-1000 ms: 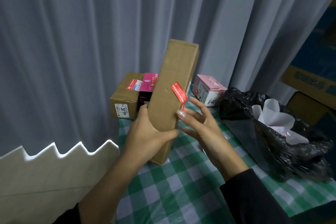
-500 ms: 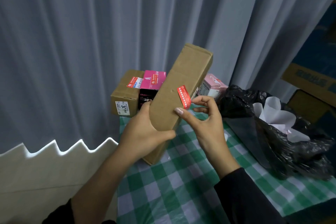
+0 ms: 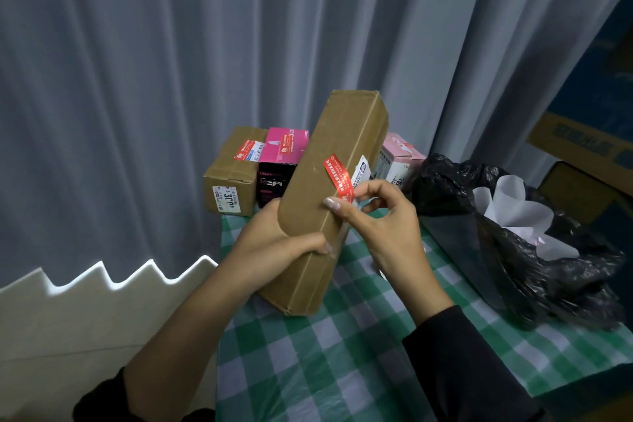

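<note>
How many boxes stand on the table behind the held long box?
3: brown carton at left, pink-and-black box beside it, pale pink box at right; the long box may hide more.

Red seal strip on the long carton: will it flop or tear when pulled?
Probably floppy: the red seal strip is thin and its lower end lifts off the long carton where the right hand pinches it. Being narrow, it may tear. The left hand grips the carton, so it should not slide away.

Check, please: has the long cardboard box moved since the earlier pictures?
Yes. The long cardboard box tilted right: its top now overlaps the pink box, earlier apart.
</note>
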